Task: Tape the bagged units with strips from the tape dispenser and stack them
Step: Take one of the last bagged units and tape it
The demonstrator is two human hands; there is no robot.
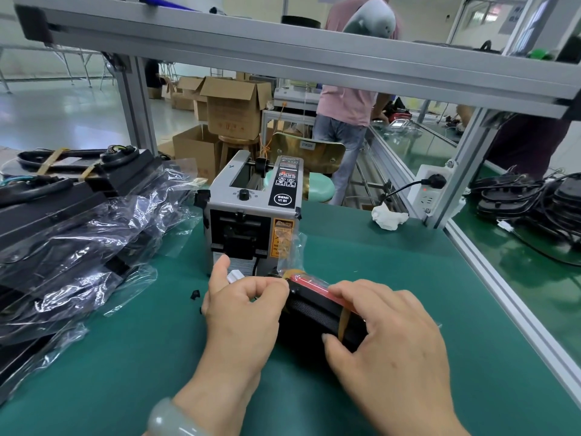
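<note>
2 pinching grips, left hand (242, 313) and right hand (396, 341), on 1 bagged unit (314, 313)

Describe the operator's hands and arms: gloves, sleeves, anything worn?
Both are bare: the left hand and right hand wear no gloves, and no rings show on the fingers in view. A pale grey-green smooth rounded stone-like bangle circles the left wrist. No sleeve, watch or strap shows on either forearm within the frame.
</note>
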